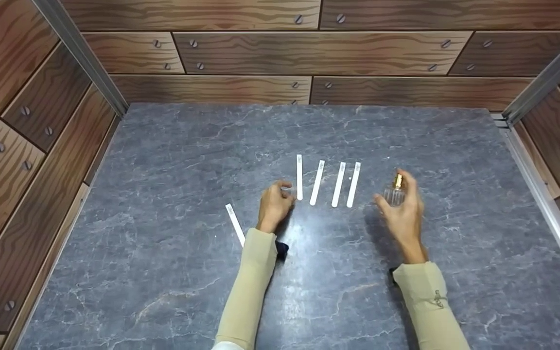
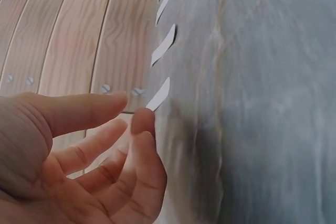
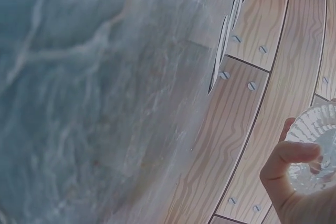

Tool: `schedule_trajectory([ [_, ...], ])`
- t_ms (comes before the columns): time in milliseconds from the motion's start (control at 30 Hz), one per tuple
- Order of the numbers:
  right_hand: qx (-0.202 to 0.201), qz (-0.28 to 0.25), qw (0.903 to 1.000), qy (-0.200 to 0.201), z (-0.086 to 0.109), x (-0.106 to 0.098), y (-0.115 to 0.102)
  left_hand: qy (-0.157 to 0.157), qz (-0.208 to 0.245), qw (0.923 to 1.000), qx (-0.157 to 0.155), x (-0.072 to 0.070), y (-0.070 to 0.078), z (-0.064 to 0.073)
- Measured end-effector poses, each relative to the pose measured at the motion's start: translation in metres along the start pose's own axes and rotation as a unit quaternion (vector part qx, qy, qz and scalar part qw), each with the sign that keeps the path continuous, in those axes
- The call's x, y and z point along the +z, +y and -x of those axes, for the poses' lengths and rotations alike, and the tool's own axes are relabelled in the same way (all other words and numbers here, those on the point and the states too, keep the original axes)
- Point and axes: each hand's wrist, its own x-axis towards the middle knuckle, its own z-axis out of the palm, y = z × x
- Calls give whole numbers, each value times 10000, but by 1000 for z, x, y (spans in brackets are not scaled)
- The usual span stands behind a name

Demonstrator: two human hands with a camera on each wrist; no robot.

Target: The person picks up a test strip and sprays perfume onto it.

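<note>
My right hand [image 1: 403, 211] holds a small clear glass perfume bottle [image 1: 394, 196] with a gold sprayer top. In the right wrist view, the bottle's ribbed glass base [image 3: 311, 128] faces the camera, with the thumb against it. Several white paper test strips lie in a row between the hands, each with small dark print at its far end. By the leftmost strip [image 1: 299, 177] of that row is my left hand [image 1: 273, 204], its fingers loosely bent with nothing between them. Another strip [image 1: 234, 222] lies slanted to the left, its near end hidden by the left forearm.
The dark grey marbled tabletop [image 1: 153, 160] is bounded by wood-patterned panels [image 1: 319, 53] at the back and both sides. Metal rails [image 1: 547, 194] run along the corners and right edge. Light-coloured sleeves cover both forearms, and dark straps show at the wrists.
</note>
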Motion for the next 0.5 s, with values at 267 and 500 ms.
schedule_trajectory([
  [267,84,-6,10000,49,0,2,1,224,-344,9990,195,-14,-3,9],
  [500,195,26,9998,-40,-1,1,0,320,-361,9986,204,-22,-5,15],
])
